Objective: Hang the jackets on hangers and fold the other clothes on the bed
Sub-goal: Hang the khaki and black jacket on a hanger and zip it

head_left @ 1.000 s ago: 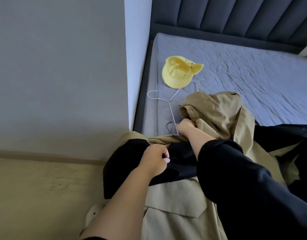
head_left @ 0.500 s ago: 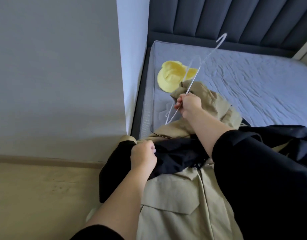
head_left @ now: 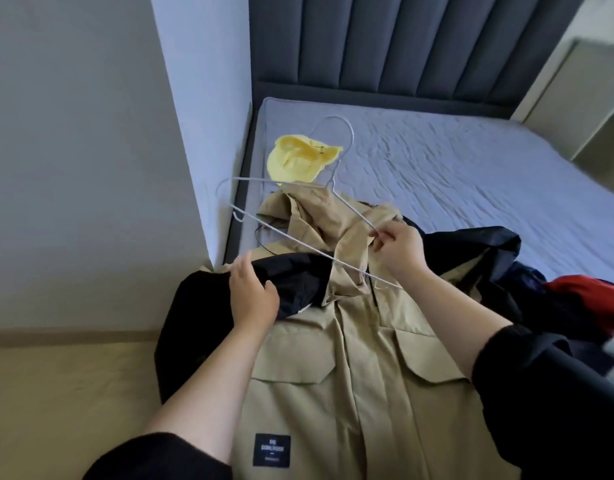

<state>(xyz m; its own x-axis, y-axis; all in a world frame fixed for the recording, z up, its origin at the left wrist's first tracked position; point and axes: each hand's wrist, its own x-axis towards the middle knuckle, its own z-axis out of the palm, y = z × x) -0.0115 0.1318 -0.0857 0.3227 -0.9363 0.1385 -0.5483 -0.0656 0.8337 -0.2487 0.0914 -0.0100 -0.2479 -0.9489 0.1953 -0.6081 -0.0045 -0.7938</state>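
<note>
Our right grip [head_left: 399,251] pinches the hanger [head_left: 353,210] by one sloping arm and holds it tilted above the collar, hook pointing far, which we judge lines it up for sliding into the shoulders. Our left grip [head_left: 253,292] lies with straight fingers on the black left shoulder of the jacket [head_left: 350,358], seemingly steadying it front-up at the near left of the bed [head_left: 471,174]. A cap [head_left: 298,161] lies beyond, more clothes [head_left: 575,296] to the right.

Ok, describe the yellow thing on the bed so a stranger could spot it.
On the grey mattress, look to the corner by headboard and wall. Just beyond the khaki jacket lies a hat, the only bright yellow item there.
</note>
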